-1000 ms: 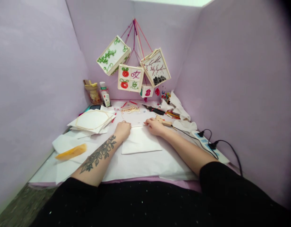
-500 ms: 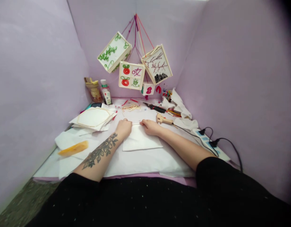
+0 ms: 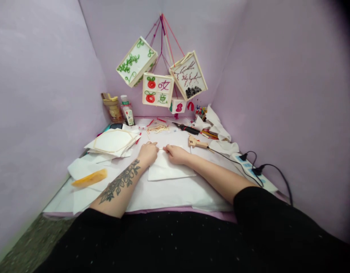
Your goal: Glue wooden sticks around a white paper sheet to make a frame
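Both hands at work over the white sheet (image 3: 171,171), which lies flat on the worktop (image 3: 177,199), near side, roughly central. A thin pale stick (image 3: 161,148) spans the small gap between the hands at the sheet's far edge.

Left hand (image 3: 148,154): curled at the left end of the stick, forefinger reaching out ahead. It appears to pinch the stick; exact contact of the thumb is hidden. Right hand (image 3: 177,154): thumb and fingers pinched together on the stick's other side, wrist above the sheet.

Change noted: right hand has shifted left, closer to the left hand, which shows little shift. Less of the stick is exposed between them, and more of the sheet's far right part shows. Judgement: the two grips now bear on a shorter span, which should give closer control; whether the stick touches the sheet cannot be told.

Surroundings: glue gun (image 3: 198,142) lies right of the hands, its cord running to the power strip (image 3: 267,182) at the right edge. Pliers (image 3: 189,129) lie beyond it, farther off. Loose pale sticks (image 3: 158,129) are heaped at far centre. Left side: stacked white panels (image 3: 112,141), the top one with a tan outline; nearer, a yellow-orange strip (image 3: 90,178) on white paper. Decorated frames (image 3: 157,90) hang from cords at the far wall.
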Tool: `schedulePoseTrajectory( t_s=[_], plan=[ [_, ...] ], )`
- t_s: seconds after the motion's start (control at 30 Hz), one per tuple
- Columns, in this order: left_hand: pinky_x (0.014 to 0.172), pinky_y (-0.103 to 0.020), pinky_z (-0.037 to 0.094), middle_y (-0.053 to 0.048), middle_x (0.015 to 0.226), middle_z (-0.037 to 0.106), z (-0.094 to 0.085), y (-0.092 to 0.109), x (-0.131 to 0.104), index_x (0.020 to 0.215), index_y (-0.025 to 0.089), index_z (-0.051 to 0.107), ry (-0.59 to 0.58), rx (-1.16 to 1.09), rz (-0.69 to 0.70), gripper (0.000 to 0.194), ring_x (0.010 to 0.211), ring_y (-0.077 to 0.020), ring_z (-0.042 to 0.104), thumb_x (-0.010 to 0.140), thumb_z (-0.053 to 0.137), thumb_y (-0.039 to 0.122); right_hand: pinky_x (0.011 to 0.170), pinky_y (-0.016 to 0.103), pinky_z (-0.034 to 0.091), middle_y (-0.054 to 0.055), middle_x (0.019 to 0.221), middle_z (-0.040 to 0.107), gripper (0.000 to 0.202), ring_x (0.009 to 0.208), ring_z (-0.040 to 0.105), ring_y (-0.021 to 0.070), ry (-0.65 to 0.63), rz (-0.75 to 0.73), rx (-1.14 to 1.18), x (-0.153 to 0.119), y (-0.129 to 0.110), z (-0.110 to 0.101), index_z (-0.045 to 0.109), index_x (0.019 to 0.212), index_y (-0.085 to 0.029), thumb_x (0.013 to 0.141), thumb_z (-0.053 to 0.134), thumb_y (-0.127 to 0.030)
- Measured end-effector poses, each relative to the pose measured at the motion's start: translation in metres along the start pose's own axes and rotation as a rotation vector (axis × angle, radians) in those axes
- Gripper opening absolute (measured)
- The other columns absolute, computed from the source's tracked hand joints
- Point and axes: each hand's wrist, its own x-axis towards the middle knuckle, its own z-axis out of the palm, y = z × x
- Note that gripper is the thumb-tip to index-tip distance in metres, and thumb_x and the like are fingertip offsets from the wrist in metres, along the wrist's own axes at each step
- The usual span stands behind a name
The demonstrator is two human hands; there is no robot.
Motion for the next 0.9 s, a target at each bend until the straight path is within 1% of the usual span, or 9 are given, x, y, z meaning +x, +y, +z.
schedulePoseTrajectory(
  t_s=[0.17, 0.23, 0.4, 0.53, 0.6, 0.67, 0.73, 0.8, 0.9],
  plan=[
    [0.098, -0.033, 0.039, -0.005, 0.137, 0.053, -0.007, -0.029, -0.001, 0.117, 0.022, 0.066, 0.045, -0.042, -0.096, 0.043, 0.112, -0.0231, 0.054, 0.080, 0.047, 0.010, 0.073, 0.026, 0.039, 0.009, 0.100, 0.065, 0.023, 0.087, 0.058, 0.0197, -0.015, 0.033, 0.007, 0.000, -0.001, -0.004, 0.052, 0.099, -0.018, 0.079, 0.043, -0.011],
    [0.099, -0.035, 0.038, -0.004, 0.137, 0.053, -0.010, -0.033, -0.003, 0.114, 0.023, 0.068, 0.030, -0.023, -0.110, 0.041, 0.115, -0.0245, 0.052, 0.081, 0.047, 0.010, 0.073, 0.026, 0.039, 0.009, 0.100, 0.065, 0.023, 0.087, 0.058, 0.0198, -0.014, 0.033, 0.008, 0.000, -0.001, -0.004, 0.053, 0.099, -0.018, 0.079, 0.044, -0.011],
    [0.088, -0.039, 0.044, -0.006, 0.132, 0.057, -0.011, -0.029, -0.008, 0.090, 0.024, 0.074, -0.039, 0.018, -0.072, 0.031, 0.112, -0.0293, 0.052, 0.078, 0.049, 0.011, 0.075, 0.027, 0.041, 0.010, 0.101, 0.066, 0.024, 0.088, 0.059, 0.0204, -0.005, 0.023, 0.046, -0.001, 0.001, -0.002, 0.054, 0.099, -0.018, 0.078, 0.045, -0.011],
    [0.092, -0.040, 0.043, -0.010, 0.131, 0.057, -0.020, -0.021, -0.009, 0.094, 0.018, 0.073, 0.001, 0.014, -0.090, 0.034, 0.113, -0.0294, 0.051, 0.075, 0.048, 0.007, 0.080, 0.024, 0.042, 0.006, 0.106, 0.068, 0.031, 0.094, 0.060, 0.0166, 0.047, 0.058, 0.188, 0.003, 0.014, -0.011, 0.056, 0.106, -0.018, 0.079, 0.044, -0.007],
    [0.095, -0.036, 0.041, -0.010, 0.123, 0.062, -0.032, -0.009, -0.014, 0.102, 0.016, 0.070, 0.065, -0.021, -0.100, 0.039, 0.111, -0.0254, 0.052, 0.076, 0.043, 0.004, 0.082, 0.024, 0.041, 0.005, 0.106, 0.068, 0.031, 0.095, 0.060, 0.0153, 0.127, 0.100, 0.197, 0.009, 0.024, -0.017, 0.059, 0.105, -0.018, 0.080, 0.044, -0.007],
    [0.094, -0.034, 0.041, -0.010, 0.109, 0.066, -0.043, 0.013, -0.026, 0.105, 0.015, 0.067, 0.143, -0.107, -0.078, 0.039, 0.104, -0.0220, 0.054, 0.079, 0.039, 0.004, 0.081, 0.024, 0.041, 0.005, 0.098, 0.070, 0.024, 0.089, 0.061, 0.0159, 0.146, 0.118, 0.130, 0.017, 0.033, -0.023, 0.065, 0.096, -0.017, 0.081, 0.047, -0.011],
    [0.088, -0.033, 0.044, -0.009, 0.101, 0.065, -0.051, 0.042, -0.044, 0.105, 0.018, 0.064, 0.082, -0.175, 0.046, 0.033, 0.096, -0.0207, 0.056, 0.085, 0.039, 0.010, 0.078, 0.024, 0.042, 0.005, 0.089, 0.071, 0.019, 0.084, 0.061, 0.0168, 0.088, 0.106, 0.046, 0.025, 0.040, -0.025, 0.069, 0.088, -0.017, 0.080, 0.052, -0.016],
    [0.081, -0.034, 0.047, -0.010, 0.097, 0.063, -0.052, 0.071, -0.065, 0.097, 0.017, 0.064, -0.043, -0.152, 0.156, 0.022, 0.095, -0.0234, 0.056, 0.088, 0.044, 0.019, 0.076, 0.024, 0.042, 0.005, 0.087, 0.072, 0.018, 0.082, 0.062, 0.0173, 0.019, 0.091, -0.015, 0.033, 0.044, -0.024, 0.072, 0.085, -0.017, 0.079, 0.055, -0.018],
    [0.076, -0.034, 0.047, -0.011, 0.095, 0.061, -0.044, 0.099, -0.089, 0.093, 0.016, 0.062, -0.182, -0.106, 0.203, 0.018, 0.096, -0.0240, 0.054, 0.089, 0.045, 0.018, 0.074, 0.024, 0.042, 0.006, 0.088, 0.073, 0.021, 0.081, 0.063, 0.0181, -0.050, 0.088, -0.072, 0.039, 0.043, -0.021, 0.073, 0.088, -0.018, 0.079, 0.055, -0.019]
  ],
)
